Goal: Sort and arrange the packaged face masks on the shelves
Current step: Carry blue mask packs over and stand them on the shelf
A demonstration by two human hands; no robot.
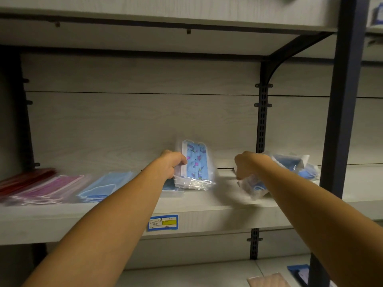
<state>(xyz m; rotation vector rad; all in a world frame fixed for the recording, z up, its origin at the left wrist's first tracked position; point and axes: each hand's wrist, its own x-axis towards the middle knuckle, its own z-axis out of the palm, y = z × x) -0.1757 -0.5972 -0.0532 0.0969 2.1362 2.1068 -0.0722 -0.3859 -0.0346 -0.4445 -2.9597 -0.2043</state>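
Both arms reach forward over the middle shelf [207, 206]. Left hand [173, 162] curls its fingers round the edge of a standing bundle of patterned blue mask packs [195, 165], holding it upright with its lower end on the shelf. Right hand [247, 165], knuckles toward the camera, grips a crumpled clear pack of blue masks [253, 187], blurred, just beside a loose heap of blue packs [298, 164]. Further left on the shelf lie flat stacks: light blue [105, 186], pink [51, 188], red [24, 180].

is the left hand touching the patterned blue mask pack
Touching. The head view shows the left hand gripping the upright patterned blue mask pack by its left edge, fingers curled around the clear wrapper.
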